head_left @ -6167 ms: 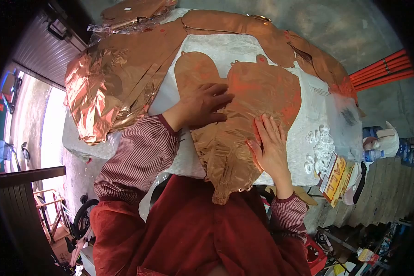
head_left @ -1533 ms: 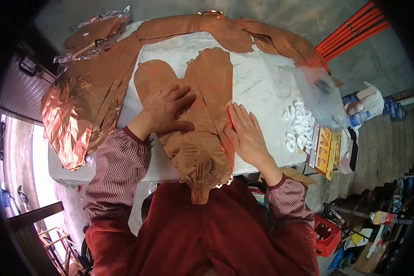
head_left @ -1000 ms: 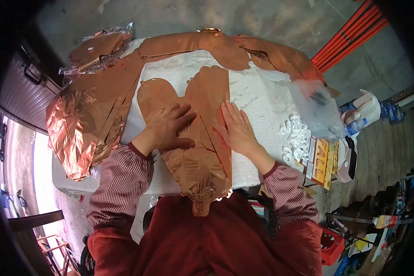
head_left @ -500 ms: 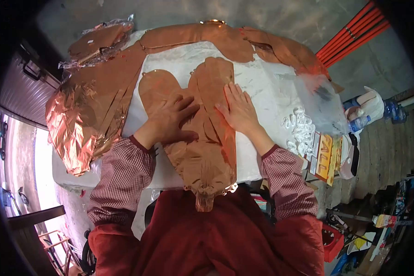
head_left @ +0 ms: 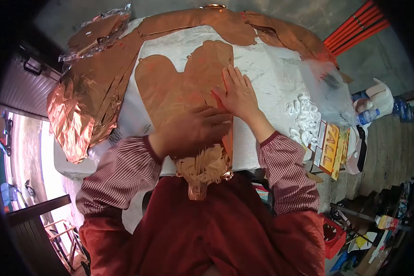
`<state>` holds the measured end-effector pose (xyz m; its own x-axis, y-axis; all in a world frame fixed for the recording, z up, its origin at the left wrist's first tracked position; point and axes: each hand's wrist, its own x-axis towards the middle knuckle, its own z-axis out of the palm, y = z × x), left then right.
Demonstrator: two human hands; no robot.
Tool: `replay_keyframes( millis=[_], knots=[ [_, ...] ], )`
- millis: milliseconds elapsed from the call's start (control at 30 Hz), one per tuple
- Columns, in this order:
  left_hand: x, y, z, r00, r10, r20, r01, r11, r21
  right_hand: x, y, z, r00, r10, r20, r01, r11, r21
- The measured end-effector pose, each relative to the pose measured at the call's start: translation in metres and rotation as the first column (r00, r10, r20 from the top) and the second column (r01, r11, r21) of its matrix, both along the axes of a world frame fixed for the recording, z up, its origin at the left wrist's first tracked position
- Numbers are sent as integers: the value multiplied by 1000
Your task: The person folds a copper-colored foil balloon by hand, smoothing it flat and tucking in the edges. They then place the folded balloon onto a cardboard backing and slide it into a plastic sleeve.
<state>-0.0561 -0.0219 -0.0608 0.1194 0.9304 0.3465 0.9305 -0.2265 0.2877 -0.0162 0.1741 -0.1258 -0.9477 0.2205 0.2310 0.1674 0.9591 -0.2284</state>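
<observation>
The copper foil balloon (head_left: 193,89) is laid flat on the white-covered table (head_left: 255,152), its right side seemingly folded straight, its left lobe unfolded. The straight edge is touched by the right hand (head_left: 241,96), fingers together; the middle is covered by the blurred left hand (head_left: 191,131), fingers slightly parted.

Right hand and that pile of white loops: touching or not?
Apart. The head view shows a strip of the white table cover between the right hand and the white loops.
</observation>
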Motion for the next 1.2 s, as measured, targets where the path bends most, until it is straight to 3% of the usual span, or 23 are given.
replay_keyframes(
  millis=[67, 167, 267, 467, 667, 767, 933, 1033, 1100, 1200],
  knots=[
    [6, 3, 0, 998, -18, -62, 17, 1000, -16, 1, 2, 1, 1000, -1, 26, 1, 1000, 3],
    [18, -3, -19, 997, -68, -32, 65, 993, -94, 1, 2, -3, 1000, -5, 0, 5, 1000, -7],
    [30, -14, -36, 999, -19, 27, 21, 999, -44, 0, 4, -6, 1000, -2, -8, 2, 1000, -15],
    [41, -24, -28, 998, -44, 50, 51, 987, -154, 0, 6, 3, 1000, 11, 17, -9, 994, -108],
    [44, -28, -23, 997, -61, 54, 69, 985, -159, 0, 3, -3, 1000, 12, 8, -13, 999, 29],
    [42, -25, -26, 997, -51, 51, 59, 985, -162, 2, 2, 2, 1000, 11, 17, -10, 1000, -16],
    [48, 1, -18, 948, 283, 146, -265, 955, -131, 2, 0, 3, 999, 15, 33, -15, 1000, 5],
    [57, 1, -32, 907, 420, 43, -419, 908, -24, 2, 2, 3, 999, 10, 36, -10, 1000, -2],
    [58, -1, -37, 912, 410, 26, -409, 912, -28, 5, 2, 5, 1000, 10, 25, -10, 1000, -6],
    [57, -2, -37, 916, 401, 17, -401, 916, -17, 18, -2, 8, 984, 118, -130, -119, 993, -1]
  ],
)
